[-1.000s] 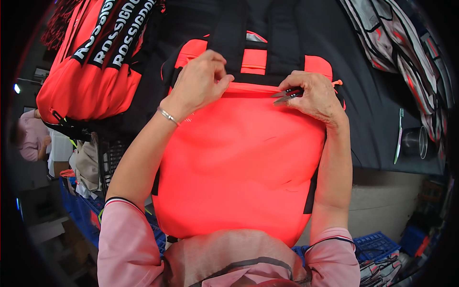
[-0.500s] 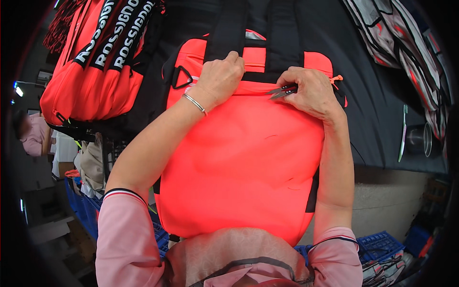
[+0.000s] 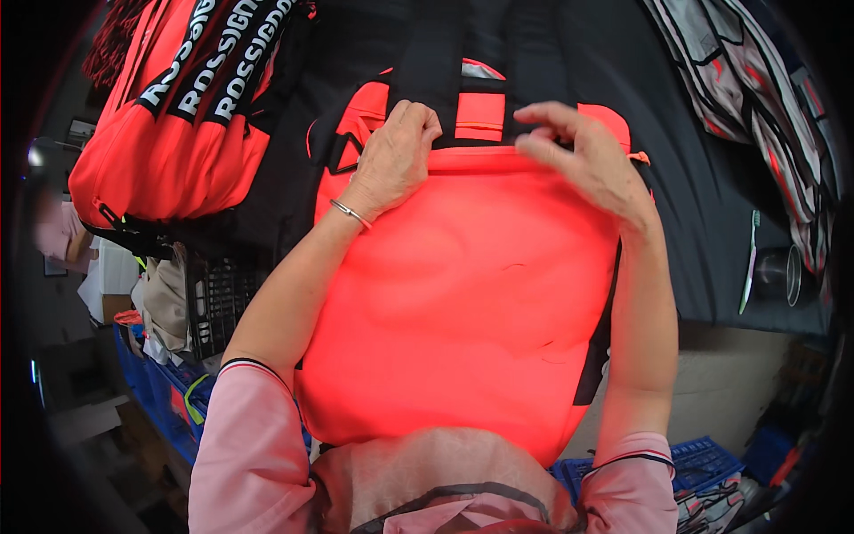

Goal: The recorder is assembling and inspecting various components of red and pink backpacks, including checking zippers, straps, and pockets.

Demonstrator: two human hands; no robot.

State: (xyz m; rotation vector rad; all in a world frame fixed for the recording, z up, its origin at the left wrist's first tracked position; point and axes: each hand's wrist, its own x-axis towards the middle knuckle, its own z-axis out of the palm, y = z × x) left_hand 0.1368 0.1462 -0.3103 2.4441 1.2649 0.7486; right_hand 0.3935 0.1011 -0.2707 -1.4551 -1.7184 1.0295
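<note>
Over the red backpack [image 3: 463, 303], left hand [image 3: 396, 158] and right hand [image 3: 598, 165] curl.

We see a backpack [image 3: 445, 285] lying across the middle of the desk's [image 3: 694, 240] near edge, with more bags [image 3: 173, 165] at the left and fabric pieces [image 3: 761, 120] along the right edge. Toward the near right corner, a toothbrush [image 3: 752, 262] lies just left of a cup [image 3: 779, 276]; crates [image 3: 703, 461] flank us on both sides.

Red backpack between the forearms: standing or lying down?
Lying down: the red backpack shows its broad side facing up, with black straps stretched away across the dark table.
</note>
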